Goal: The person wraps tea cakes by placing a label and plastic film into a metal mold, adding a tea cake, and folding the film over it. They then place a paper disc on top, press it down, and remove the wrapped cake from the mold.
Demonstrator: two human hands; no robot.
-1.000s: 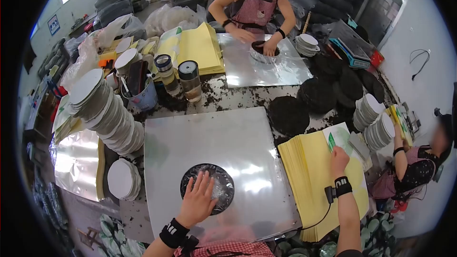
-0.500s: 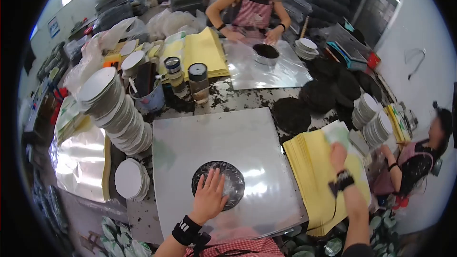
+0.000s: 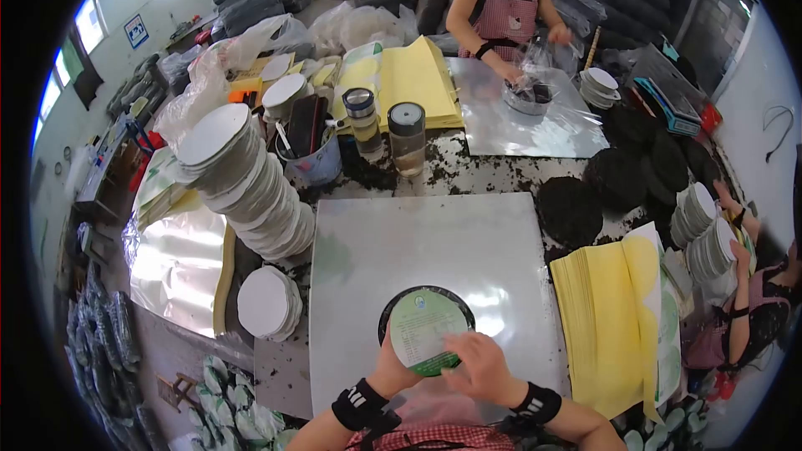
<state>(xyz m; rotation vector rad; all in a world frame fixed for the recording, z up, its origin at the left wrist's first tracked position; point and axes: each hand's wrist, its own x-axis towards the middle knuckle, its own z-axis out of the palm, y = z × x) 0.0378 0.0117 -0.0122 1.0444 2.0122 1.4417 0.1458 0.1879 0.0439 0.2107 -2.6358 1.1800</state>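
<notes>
In the head view a round green label (image 3: 424, 323) with printed text lies over a dark round cake (image 3: 385, 316), whose black rim shows around the label. My left hand (image 3: 396, 370) grips the label at its lower left edge. At the lower right edge, my right hand (image 3: 483, 367) has its fingers bent in and pinching the label; the fingertips are slightly blurred. Beneath all this lies a shiny grey sheet (image 3: 359, 242) on the worktable.
Tall stacks of white discs (image 3: 251, 192) stand left, with a smaller white stack (image 3: 269, 302) nearer. Yellow sheets (image 3: 597, 309) lie right; dark round cakes (image 3: 570, 210) sit behind them. Two jars (image 3: 407, 140) stand at the back. Co-workers (image 3: 505, 21) work opposite and at far right.
My right hand has come from the yellow stack to the cake, where the green label now lies. My left hand has moved from lying flat on the film-wrapped cake to the label's edge.
</notes>
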